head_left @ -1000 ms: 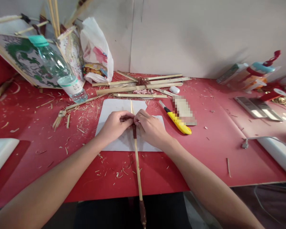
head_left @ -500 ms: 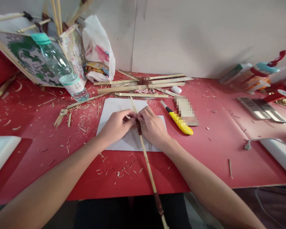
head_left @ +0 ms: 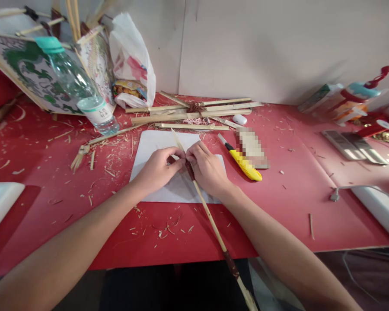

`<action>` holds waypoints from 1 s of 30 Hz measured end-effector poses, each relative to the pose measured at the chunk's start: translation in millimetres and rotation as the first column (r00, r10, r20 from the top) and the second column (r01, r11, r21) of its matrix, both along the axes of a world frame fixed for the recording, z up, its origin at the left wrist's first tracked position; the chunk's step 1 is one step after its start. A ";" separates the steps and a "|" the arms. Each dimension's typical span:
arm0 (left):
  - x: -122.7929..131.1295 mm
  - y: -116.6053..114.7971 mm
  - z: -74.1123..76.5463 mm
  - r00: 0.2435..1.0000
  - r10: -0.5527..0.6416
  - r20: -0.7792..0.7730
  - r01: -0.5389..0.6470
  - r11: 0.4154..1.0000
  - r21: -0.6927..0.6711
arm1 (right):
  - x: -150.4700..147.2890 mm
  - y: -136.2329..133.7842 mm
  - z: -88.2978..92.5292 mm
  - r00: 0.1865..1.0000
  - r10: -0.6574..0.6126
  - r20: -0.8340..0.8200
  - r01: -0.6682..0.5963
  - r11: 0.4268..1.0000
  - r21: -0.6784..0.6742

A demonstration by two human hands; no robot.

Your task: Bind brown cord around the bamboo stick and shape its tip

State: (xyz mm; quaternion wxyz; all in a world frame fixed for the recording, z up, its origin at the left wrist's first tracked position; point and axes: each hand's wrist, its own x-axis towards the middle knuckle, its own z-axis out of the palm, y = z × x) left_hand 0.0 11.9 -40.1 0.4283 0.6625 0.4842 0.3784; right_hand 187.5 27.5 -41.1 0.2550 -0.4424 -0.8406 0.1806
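A long, thin bamboo stick (head_left: 210,218) runs from over the white sheet (head_left: 155,142) down past the table's front edge. Dark brown wrapping binds it near my hands and again lower down. My left hand (head_left: 164,168) pinches the stick at the upper wrapping, thumb and forefinger together. Beside it my right hand (head_left: 205,166) has its fingers curled around the same wrapped part. The stick's pointed tip shows beyond my hands. Just right of the sheet lies a yellow utility knife (head_left: 244,162), its blade toward the back.
Bamboo strips (head_left: 194,114) lie along the back by the wall. A water bottle (head_left: 94,108), a plastic bag (head_left: 134,65) and a dragon-painted paper frame (head_left: 35,69) stand at the left. Shavings are scattered on the red table (head_left: 278,207). A cable (head_left: 335,195) lies at right.
The stick's lower end has swung to the right, and its tip has shifted slightly left. Both hands keep their grip at the upper wrapping.
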 end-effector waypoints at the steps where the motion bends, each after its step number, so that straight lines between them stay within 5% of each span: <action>1: 0.0 0.0 -0.5 1.000 -0.002 -0.002 0.002 1.000 -0.003 | 0.0 -0.1 0.2 1.000 0.003 0.000 -0.003 1.000 0.000; 14: 7.0 -6.4 -5.1 0.988 0.081 -0.132 -0.078 0.997 0.025 | -4.3 -1.4 1.4 0.993 -0.017 -0.113 0.013 0.999 -0.038; 18: 5.0 -5.0 -6.4 0.968 0.165 -0.187 -0.154 0.985 0.073 | -6.9 -5.5 2.7 0.968 -0.103 -0.229 0.064 0.983 -0.173; 22: 3.4 -4.3 -2.0 0.955 0.193 -0.224 -0.173 0.979 0.104 | -9.6 -7.7 -2.5 0.936 -0.077 -0.344 -0.044 0.942 -0.331; 30: 0.3 -4.3 3.8 0.939 0.198 -0.282 -0.143 0.968 0.205 | -10.5 -5.3 -7.0 0.852 -0.131 -0.507 -0.092 0.916 -0.391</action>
